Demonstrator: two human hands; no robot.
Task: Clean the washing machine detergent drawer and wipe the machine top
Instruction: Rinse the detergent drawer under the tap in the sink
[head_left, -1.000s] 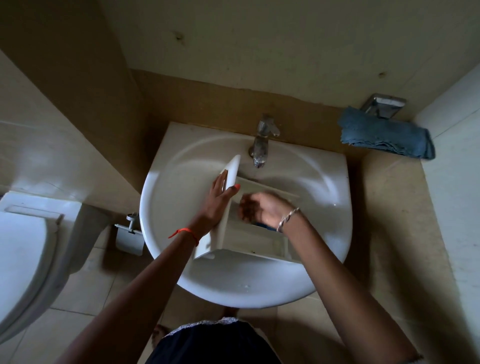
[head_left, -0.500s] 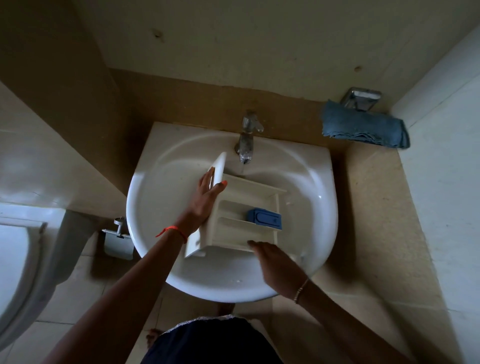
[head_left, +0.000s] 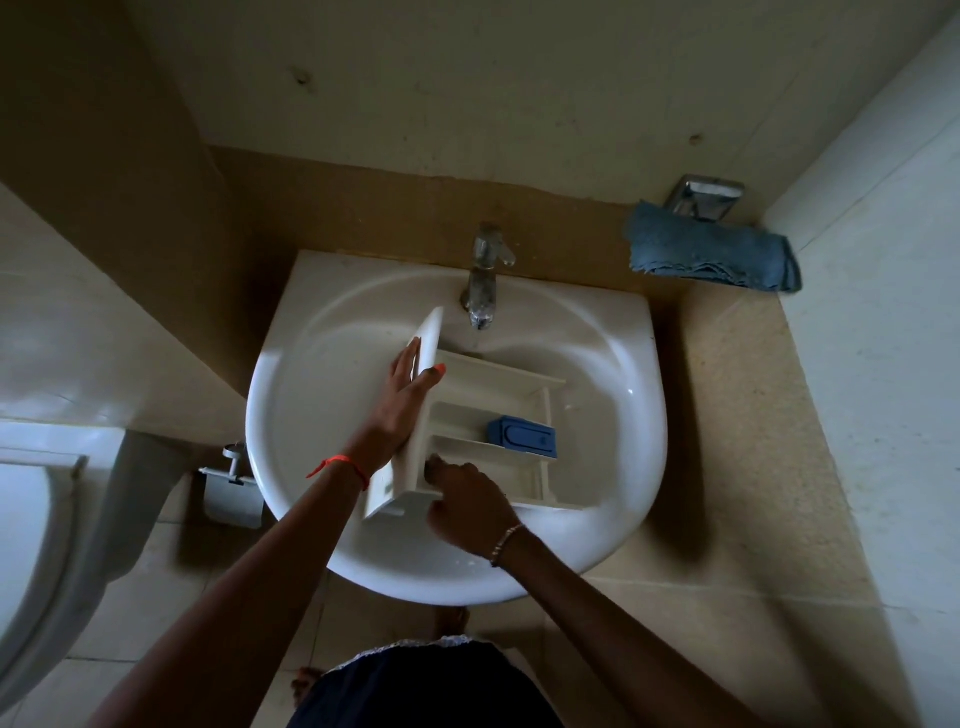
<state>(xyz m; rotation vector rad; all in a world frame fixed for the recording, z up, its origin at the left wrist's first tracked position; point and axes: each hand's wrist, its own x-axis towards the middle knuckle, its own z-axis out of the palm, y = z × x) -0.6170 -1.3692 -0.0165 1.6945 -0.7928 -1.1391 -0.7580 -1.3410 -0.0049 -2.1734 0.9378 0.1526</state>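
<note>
**Detergent drawer in the bathroom basin, both hands on it**

The white detergent drawer (head_left: 493, 415) sits inside the white washbasin (head_left: 639, 374), open side up, just in front of the metal tap (head_left: 483, 280). Its front panel is on the left and stands up above the basin rim. There's a blue insert (head_left: 522, 436) in the middle compartment, towards the right end.

The left hand (head_left: 405, 400) has the front panel in its grip: fingers flat along the outer face, thumb hooked over onto the inner side. It has an orange thread (head_left: 337, 462) round the wrist. The right hand (head_left: 467, 504), with a beaded bracelet (head_left: 506, 543), is at the near left corner of the drawer. Its grip is narrow, fingers curled over the near side wall, with one fingertip down in the nearest compartment.

Around it: a folded blue towel (head_left: 711, 254) hangs on a wall fitting at upper right, a toilet (head_left: 26, 519) is at the far left, and a toilet paper holder (head_left: 231, 488) is on the wall beside the basin.
</note>
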